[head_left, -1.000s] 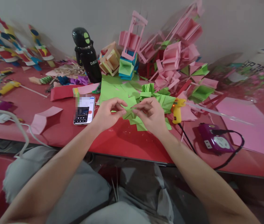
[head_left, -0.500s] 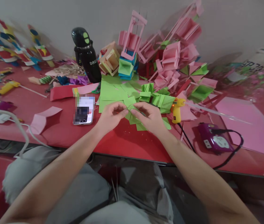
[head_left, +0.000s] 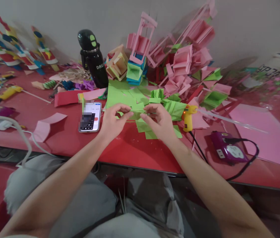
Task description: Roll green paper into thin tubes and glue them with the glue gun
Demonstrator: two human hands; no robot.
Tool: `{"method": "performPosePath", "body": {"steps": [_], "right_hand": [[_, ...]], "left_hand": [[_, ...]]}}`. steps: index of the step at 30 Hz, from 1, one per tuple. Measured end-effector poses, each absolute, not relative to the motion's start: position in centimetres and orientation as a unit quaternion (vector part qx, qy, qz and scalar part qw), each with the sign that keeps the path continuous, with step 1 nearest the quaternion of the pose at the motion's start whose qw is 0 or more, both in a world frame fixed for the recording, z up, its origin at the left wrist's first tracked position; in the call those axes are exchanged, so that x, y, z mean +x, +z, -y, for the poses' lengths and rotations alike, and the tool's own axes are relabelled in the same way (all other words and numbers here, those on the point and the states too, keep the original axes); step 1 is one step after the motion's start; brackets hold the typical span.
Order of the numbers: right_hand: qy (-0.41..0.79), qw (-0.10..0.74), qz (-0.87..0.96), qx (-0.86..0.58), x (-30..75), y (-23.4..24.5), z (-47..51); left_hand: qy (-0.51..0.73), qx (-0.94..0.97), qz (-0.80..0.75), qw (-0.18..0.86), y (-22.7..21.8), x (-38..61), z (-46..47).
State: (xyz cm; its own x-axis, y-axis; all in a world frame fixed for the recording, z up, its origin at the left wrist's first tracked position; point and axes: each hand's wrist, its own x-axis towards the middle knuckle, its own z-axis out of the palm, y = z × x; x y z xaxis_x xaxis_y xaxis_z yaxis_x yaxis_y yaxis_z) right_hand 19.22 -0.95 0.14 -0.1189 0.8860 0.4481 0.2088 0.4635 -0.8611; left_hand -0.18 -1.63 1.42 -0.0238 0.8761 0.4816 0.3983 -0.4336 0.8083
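Note:
Between my two hands is a small piece of green paper (head_left: 137, 114), pinched near its opposite ends. My left hand (head_left: 116, 120) has thumb and fingers closed at its left end. At its right end, the thumb and fingertips of my right hand (head_left: 158, 120) are closed too. More green paper sheets (head_left: 120, 94) lie flat behind and beneath the hands. Folded green paper pieces (head_left: 157, 96) sit just beyond my right hand. To the right rests a yellow glue gun (head_left: 188, 118) with a clear glue stick in its back.
A phone (head_left: 90, 117) lies left of my hands, with a black bottle (head_left: 94, 62) behind it. Pink paper constructions (head_left: 183, 61) pile up against the wall. A purple power adapter (head_left: 229, 148) with a black cable sits at right, near the red table's front edge (head_left: 140, 165).
My fingertips have moved slightly apart, and the green paper between them now shows as a wider strip. Both hands stay in about the same place.

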Motion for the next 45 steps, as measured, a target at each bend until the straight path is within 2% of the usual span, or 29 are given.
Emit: {"method": "performPosePath", "body": {"steps": [3, 7, 13, 20, 30, 38, 45], "right_hand": [[0.383, 0.509, 0.631, -0.443, 19.2, 0.5, 0.8], [0.481, 0.441, 0.628, -0.425, 19.0, 0.6, 1.0], [0.476, 0.464, 0.622, -0.413, 19.0, 0.3, 0.9], [0.368, 0.449, 0.692, -0.43, 19.3, 0.5, 0.8], [0.333, 0.428, 0.725, -0.425, 19.4, 0.3, 0.8], [0.192, 0.396, 0.779, -0.447, 19.2, -1.1, 0.7], [0.163, 0.36, 0.797, -0.456, 19.7, -0.6, 0.8]], "left_hand": [[0.561, 0.647, -0.485, 0.177, 1.2, 0.0, 1.9], [0.552, 0.68, -0.441, 0.197, 0.3, 0.7, 2.5], [0.522, 0.703, -0.414, 0.247, -0.8, 1.3, 2.8], [0.479, 0.706, -0.41, 0.323, -0.2, 1.0, 2.6], [0.471, 0.655, -0.453, 0.379, 0.0, 0.8, 2.3], [0.412, 0.719, -0.485, 0.279, -0.9, 1.4, 2.9], [0.367, 0.787, -0.457, 0.194, -0.7, 0.9, 2.5]]}}
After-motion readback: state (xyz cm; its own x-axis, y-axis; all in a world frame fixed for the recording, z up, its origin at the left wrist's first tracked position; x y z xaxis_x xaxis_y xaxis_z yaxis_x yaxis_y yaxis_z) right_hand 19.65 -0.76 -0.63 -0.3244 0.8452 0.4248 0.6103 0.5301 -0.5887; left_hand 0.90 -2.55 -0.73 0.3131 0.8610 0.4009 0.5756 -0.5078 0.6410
